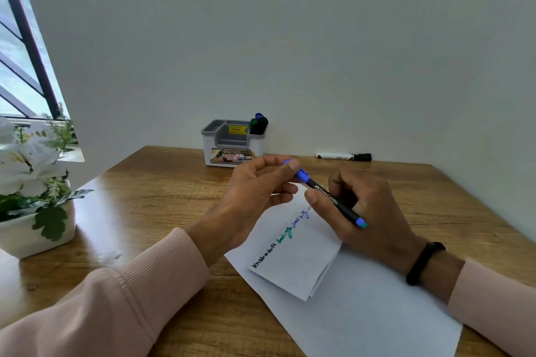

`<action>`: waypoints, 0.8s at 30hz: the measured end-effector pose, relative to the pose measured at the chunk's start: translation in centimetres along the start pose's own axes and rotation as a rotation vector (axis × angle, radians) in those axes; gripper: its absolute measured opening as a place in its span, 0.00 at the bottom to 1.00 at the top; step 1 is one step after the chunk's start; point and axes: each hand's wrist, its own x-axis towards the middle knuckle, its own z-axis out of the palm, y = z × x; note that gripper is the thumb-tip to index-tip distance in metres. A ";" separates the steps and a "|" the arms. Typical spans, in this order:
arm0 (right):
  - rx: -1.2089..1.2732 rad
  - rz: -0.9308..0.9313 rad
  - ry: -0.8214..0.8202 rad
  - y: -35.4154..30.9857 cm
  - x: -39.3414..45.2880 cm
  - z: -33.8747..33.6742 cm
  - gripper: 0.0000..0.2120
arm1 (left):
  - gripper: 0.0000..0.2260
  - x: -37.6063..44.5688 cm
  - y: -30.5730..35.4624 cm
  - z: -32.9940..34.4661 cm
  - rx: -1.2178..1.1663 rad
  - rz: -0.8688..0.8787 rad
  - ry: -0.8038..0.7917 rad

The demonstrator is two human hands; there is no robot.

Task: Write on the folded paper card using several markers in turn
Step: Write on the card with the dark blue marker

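I read this as the capping step for the blue marker (330,197): the blue cap (301,175) sits at the barrel's far end between my two hands, and to do it well I want barrel and cap in one straight line, pushing along that line until the cap seats rather than levering it sideways. I cannot tell from here whether the cap is fully home or partly on. My left hand (255,185) is curled, thumb and forefinger pinched on the cap, the other fingers loosely folded beneath. My right hand (362,209) is closed around the black barrel, fingers wrapped over it, its light-blue tail end poking out toward the wrist with the black band (425,262). Both hands hover just above the folded paper card (295,258), which lies on a larger white sheet (377,313) on the wooden table (162,200) and already carries a line of black, green and blue writing. The grey organiser (232,142) with more markers (259,122) stands by the wall, well apart, and a black-capped white marker (343,157) lies to its right.
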 end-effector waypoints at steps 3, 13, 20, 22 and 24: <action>0.000 0.026 -0.001 0.2 0.1 0.2 0.21 | 0.16 0.4 0.3 -0.6 -0.029 0.015 0.035; -0.055 0.039 0.120 1.1 0.5 0.8 0.08 | 0.13 0.9 0.9 -1.4 -0.075 0.092 0.154; -0.102 0.024 0.031 2.2 0.1 1.1 0.17 | 0.11 1.2 2.8 -2.8 0.132 0.348 0.244; -0.135 0.010 -0.015 2.1 0.0 1.3 0.17 | 0.10 1.4 3.4 -3.8 0.226 0.457 0.354; -0.155 0.021 -0.063 1.9 0.0 1.3 0.15 | 0.10 1.7 4.0 -4.9 0.326 0.579 0.496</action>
